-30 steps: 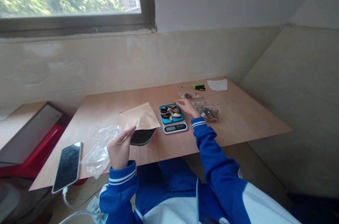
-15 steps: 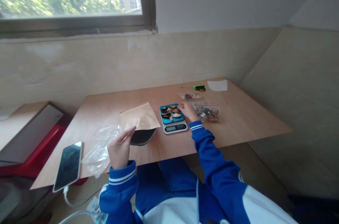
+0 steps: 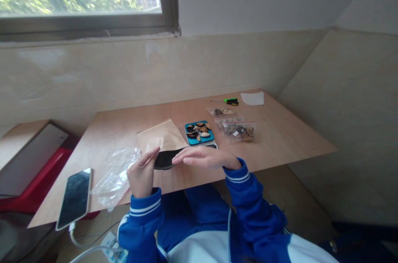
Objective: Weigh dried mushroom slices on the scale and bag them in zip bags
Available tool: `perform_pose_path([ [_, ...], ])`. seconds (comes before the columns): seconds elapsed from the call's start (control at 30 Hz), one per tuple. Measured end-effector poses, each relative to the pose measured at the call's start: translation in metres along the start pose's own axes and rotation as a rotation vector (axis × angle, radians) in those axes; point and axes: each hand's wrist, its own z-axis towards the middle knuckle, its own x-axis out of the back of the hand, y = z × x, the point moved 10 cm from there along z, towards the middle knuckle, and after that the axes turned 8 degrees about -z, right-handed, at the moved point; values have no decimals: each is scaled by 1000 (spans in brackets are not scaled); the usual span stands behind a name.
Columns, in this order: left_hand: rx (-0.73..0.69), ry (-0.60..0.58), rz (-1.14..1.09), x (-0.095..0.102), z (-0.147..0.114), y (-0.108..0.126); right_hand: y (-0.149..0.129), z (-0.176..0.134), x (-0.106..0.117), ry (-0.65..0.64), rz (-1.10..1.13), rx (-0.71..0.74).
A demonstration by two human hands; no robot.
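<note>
My left hand (image 3: 141, 176) is closed, its thumb and fingers pinching the near left corner of a brown paper bag (image 3: 161, 136). The bag lies on the table with a dark rounded area, apparently its open mouth, facing me. My right hand (image 3: 207, 157) is held flat, fingers stretched towards the bag's mouth, with nothing seen in it. Behind it stands a kitchen scale (image 3: 190, 140) with a blue platform; the hand hides most of its display. Several dried brown and dark pieces (image 3: 199, 129) lie on the platform.
Clear zip bags (image 3: 241, 131) of dried pieces lie right of the scale. Farther back are a green-and-black screwdriver (image 3: 230, 101) and a white paper (image 3: 252, 98). On the left are crumpled clear plastic (image 3: 116, 178) and a phone (image 3: 74, 198) on a charging cable near the edge.
My right hand has left the pieces on the scale, moving back and left to beside the bag's mouth, and its fingers have straightened. My left hand keeps its pinch on the bag.
</note>
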Motion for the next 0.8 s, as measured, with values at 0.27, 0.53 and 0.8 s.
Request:
perform_pose_path([
  [0.27, -54, 0, 60, 0, -2, 2, 5, 48, -64, 111, -257, -33],
  [0.53, 12, -141, 136, -29, 14, -49, 6, 27, -69, 12, -236, -96],
  [0.8, -64, -250, 196, -47, 19, -73, 33, 0, -68, 17, -214, -213],
])
